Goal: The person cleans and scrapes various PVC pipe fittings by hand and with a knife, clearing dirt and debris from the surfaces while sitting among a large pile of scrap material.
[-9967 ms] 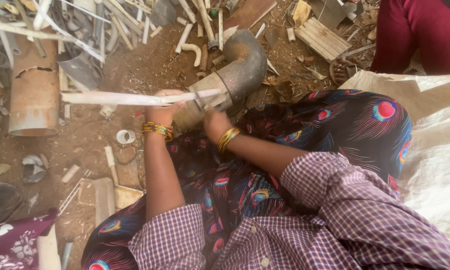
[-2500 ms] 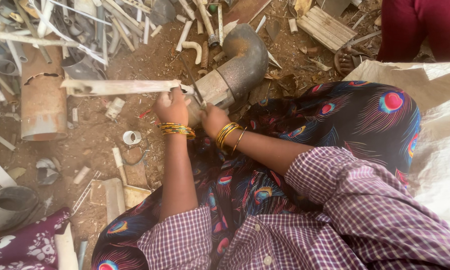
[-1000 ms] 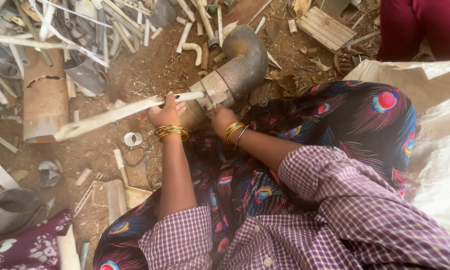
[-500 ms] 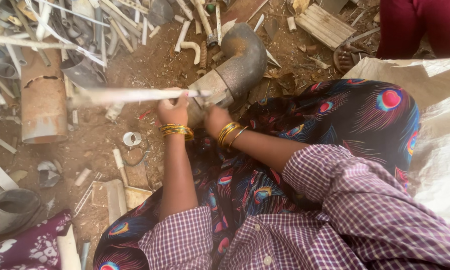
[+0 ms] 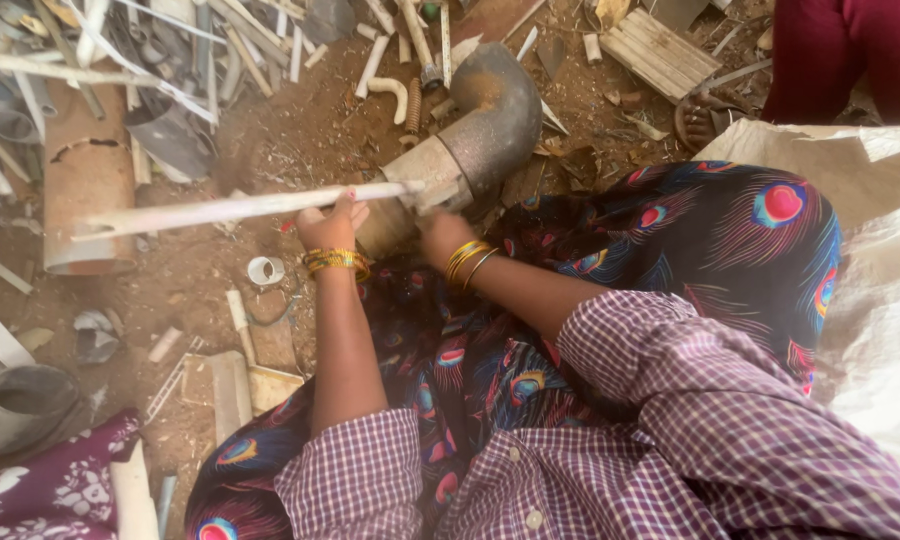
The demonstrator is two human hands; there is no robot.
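Fingers of the left hand (image 5: pixel 328 222) were curled tight around a long pale strip (image 5: pixel 240 208), gripping it near its right end while the rest ran far out to that hand's left, over the dirt. Just to the right of that hand, the strip's end met the mouth of a large grey pipe elbow (image 5: pixel 480 130), which lay propped against the lap. The right hand (image 5: pixel 440 232) was pressed on the elbow's near collar; whether it was clasped around the rim or only laid flat on it could not be told, as that part was blurred.

Several things looked likely to go wrong. The strip was thin and its long free end stuck out unsupported, so a hard pull or twist could have snapped it or sent it whipping sideways into the rubble of offcuts (image 5: pixel 220 40) beyond the left hand. If it had let go of the elbow all at once, the left hand could have jerked away and the knuckles scraped the collar's broken-looking edge. The elbow seemed heavy and rested only on cloth (image 5: pixel 570 240), so it could have rolled off towards the brown pipe section (image 5: pixel 88 180) lying beyond the strip, or pinched the right fingers beneath it.
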